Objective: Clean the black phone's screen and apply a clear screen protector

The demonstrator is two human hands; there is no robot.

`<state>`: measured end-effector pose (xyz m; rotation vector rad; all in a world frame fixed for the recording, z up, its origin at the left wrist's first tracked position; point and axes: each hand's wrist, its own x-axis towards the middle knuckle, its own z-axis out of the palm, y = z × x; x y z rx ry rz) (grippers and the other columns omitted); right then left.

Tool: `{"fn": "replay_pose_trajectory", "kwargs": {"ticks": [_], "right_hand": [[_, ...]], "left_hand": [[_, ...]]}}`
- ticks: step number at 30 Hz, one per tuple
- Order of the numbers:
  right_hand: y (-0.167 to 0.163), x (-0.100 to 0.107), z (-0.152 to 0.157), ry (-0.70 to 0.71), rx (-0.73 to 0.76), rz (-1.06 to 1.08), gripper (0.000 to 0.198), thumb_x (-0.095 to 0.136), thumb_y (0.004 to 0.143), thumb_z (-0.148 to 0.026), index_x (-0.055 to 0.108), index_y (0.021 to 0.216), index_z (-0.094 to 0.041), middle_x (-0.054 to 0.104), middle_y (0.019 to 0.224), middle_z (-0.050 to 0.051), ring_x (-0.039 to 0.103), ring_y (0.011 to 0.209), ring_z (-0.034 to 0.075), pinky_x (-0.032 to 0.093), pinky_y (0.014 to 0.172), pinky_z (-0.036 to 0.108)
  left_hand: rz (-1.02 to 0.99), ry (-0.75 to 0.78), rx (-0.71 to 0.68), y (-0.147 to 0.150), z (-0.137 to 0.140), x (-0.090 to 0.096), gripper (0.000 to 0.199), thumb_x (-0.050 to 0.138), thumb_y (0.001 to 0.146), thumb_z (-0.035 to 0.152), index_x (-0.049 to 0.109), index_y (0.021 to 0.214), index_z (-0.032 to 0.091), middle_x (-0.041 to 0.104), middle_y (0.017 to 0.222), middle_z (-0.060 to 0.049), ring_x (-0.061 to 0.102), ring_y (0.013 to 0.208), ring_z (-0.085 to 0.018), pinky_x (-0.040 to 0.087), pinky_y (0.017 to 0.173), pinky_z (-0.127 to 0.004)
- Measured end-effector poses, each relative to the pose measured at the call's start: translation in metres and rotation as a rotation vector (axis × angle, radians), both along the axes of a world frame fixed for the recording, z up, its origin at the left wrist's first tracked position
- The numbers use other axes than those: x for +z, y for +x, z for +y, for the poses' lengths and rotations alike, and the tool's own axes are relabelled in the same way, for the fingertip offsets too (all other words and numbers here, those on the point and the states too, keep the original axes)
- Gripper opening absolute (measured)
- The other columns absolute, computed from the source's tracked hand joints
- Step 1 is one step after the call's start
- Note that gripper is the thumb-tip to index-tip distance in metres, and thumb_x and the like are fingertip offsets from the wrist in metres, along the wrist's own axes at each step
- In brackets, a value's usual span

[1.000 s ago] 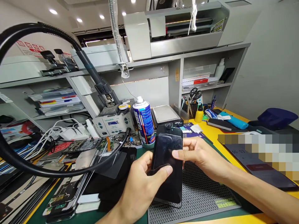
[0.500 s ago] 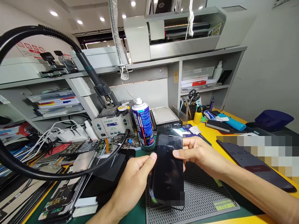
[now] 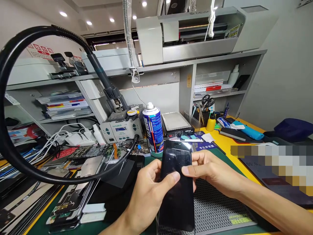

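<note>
I hold a black phone with a dark screen upright over a grey perforated mat. My left hand grips its left edge, thumb laid across the glass. My right hand pinches the right edge near the top, thumb on the screen beside the left thumb. A thin dark layer seems to stand slightly off the phone's top edge; whether it is separate I cannot tell.
A blue spray can stands just behind the phone, next to a grey soldering station and a small hot plate. A thick black hose loops at left over stacked phone parts. Yellow bottle and scissors sit at the back right.
My left thumb has come back across the screen to meet the right thumb. The phone sits slightly lower in view, and the camera has shifted a little.
</note>
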<state>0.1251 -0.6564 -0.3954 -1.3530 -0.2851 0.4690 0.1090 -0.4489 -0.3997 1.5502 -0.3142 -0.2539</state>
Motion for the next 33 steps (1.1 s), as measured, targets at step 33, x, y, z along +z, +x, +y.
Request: {"fn": "replay_pose_trajectory", "kwargs": {"ticks": [33], "right_hand": [[0.006, -0.002, 0.0, -0.069, 0.039, 0.081, 0.029, 0.082, 0.067, -0.031, 0.059, 0.061, -0.015, 0.061, 0.055, 0.0, 0.057, 0.049, 0.012, 0.047, 0.053, 0.025]], "left_hand": [[0.134, -0.086, -0.147, 0.019, 0.009, 0.01, 0.033, 0.066, 0.095, 0.042, 0.076, 0.113, 0.017, 0.076, 0.112, -0.01, 0.066, 0.107, -0.027, 0.048, 0.1, -0.039]]}}
